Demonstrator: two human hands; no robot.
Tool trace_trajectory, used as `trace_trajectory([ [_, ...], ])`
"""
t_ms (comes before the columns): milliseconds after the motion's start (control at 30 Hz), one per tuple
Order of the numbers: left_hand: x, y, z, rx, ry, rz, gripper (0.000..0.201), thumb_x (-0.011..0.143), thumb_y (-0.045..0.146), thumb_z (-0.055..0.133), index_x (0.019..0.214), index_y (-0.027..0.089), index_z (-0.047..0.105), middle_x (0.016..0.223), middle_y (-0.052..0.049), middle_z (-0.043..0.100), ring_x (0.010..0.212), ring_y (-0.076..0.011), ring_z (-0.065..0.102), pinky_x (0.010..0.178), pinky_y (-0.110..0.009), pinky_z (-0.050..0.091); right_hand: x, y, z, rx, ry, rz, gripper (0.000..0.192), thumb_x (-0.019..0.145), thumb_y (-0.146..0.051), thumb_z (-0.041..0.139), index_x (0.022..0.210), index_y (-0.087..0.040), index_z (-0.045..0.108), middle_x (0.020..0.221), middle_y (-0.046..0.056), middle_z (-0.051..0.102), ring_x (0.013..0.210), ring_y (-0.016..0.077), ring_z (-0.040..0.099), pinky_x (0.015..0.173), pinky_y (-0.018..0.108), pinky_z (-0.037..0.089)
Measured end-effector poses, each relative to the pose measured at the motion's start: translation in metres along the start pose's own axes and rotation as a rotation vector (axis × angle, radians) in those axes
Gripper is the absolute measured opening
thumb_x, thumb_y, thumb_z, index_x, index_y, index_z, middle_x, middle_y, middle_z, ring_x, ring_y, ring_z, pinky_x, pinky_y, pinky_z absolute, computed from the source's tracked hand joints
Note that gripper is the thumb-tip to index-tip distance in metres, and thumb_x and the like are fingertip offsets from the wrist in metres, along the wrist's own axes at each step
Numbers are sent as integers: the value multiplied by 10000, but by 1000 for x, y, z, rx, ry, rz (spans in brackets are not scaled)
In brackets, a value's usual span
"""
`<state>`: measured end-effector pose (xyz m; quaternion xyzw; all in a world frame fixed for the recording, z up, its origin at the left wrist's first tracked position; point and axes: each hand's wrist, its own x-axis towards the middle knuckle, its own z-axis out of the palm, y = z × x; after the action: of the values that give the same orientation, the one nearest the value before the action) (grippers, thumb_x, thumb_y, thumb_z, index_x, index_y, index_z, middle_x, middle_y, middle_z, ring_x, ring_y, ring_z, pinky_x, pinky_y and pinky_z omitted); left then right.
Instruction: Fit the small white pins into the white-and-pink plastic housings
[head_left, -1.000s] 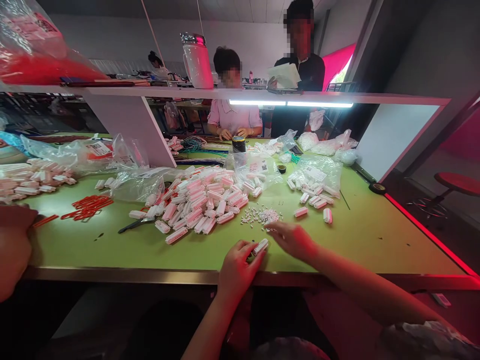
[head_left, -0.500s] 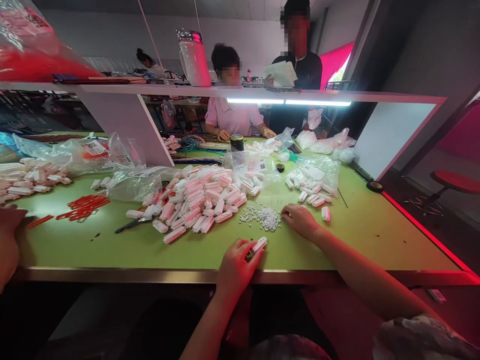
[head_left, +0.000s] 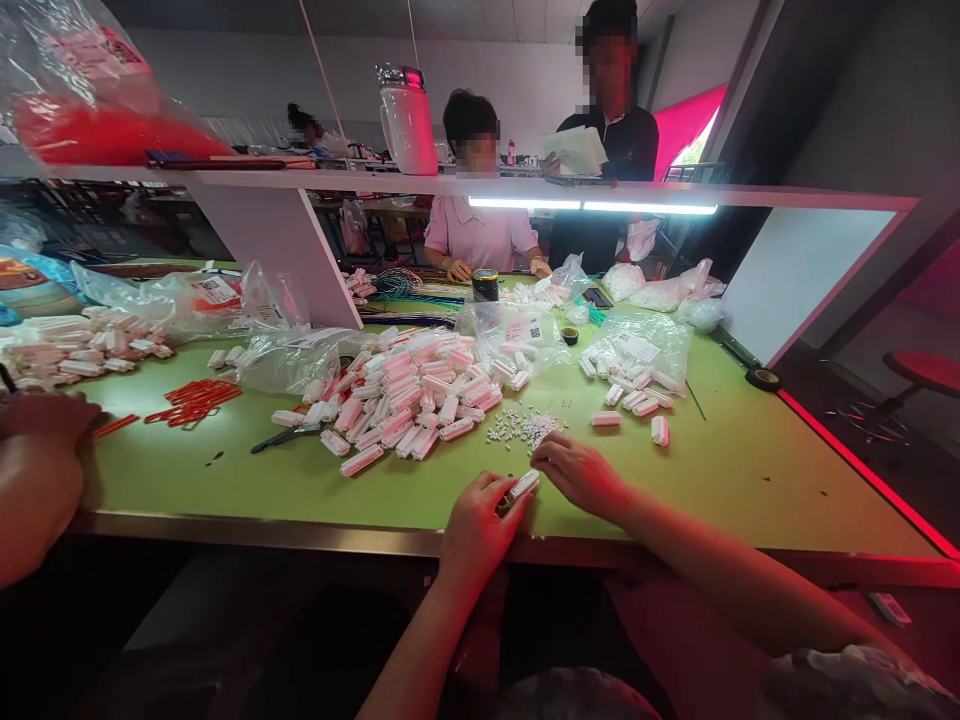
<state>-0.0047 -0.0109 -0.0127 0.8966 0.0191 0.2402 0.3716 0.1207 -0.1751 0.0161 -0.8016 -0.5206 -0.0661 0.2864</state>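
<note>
My left hand (head_left: 476, 525) grips a small white plastic connector (head_left: 523, 486) near the front edge of the green table (head_left: 720, 470). My right hand (head_left: 581, 472) rests just right of that connector, its fingertips close to the connector's end and curled as if pinching something too small to make out. A little heap of tiny white pieces (head_left: 525, 428) lies just beyond both hands. A large pile of white connectors (head_left: 409, 395) spreads across the middle of the table.
A dark tool (head_left: 285, 437) and red clips (head_left: 193, 402) lie to the left. Clear bags (head_left: 637, 345) and loose connectors (head_left: 658, 430) sit to the right. Another person's arm (head_left: 37, 480) is at the left edge. Two people are behind the white shelf (head_left: 525, 187).
My right hand drew back from beyond the heap of tiny pieces to beside the connector in my left hand. The view shifted slightly.
</note>
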Motion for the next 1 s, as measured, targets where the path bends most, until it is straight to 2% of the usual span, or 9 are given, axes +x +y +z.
trace_trajectory([
  [133,0,1,-1,-2,-9,-9,216,936,366,606,1004,209,738,862,-39,672,789,-186,649,747,-303,510,-1,-8,5,-136,-88,-41,153,1010,-204,500,976,-184,648,979,56,655,814,157,628,714,260,463],
  [300,1,3,-2,8,-5,-5,238,941,387,595,977,201,739,846,-39,670,782,-187,648,738,-307,507,-2,-8,9,-235,-102,-90,160,1002,-181,496,973,-184,653,951,51,649,745,144,594,659,254,425],
  [567,1,4,-3,22,-8,6,226,943,380,590,979,210,735,844,-37,667,788,-188,646,751,-311,507,-4,-10,10,-246,-110,-80,172,1008,-184,484,968,-186,652,954,49,645,739,137,582,654,250,406],
  [767,1,5,-4,17,-8,-4,252,946,404,580,965,204,732,839,-44,666,781,-192,642,744,-318,507,-4,-12,10,-313,-141,-93,166,1003,-188,492,982,-197,657,966,54,656,760,167,582,689,275,421],
  [867,1,4,-3,20,-10,7,247,946,398,576,976,210,735,846,-46,671,782,-192,649,750,-317,517,-4,-12,9,-272,-156,-66,170,1000,-192,492,984,-191,661,964,55,660,749,157,594,686,266,429],
  [1000,1,2,-3,22,-6,15,237,945,379,576,1000,214,737,860,-49,682,794,-197,664,758,-317,530,-6,-15,3,-202,-113,-56,212,1011,-211,452,1068,-195,655,1029,73,662,818,158,622,731,261,457],
])
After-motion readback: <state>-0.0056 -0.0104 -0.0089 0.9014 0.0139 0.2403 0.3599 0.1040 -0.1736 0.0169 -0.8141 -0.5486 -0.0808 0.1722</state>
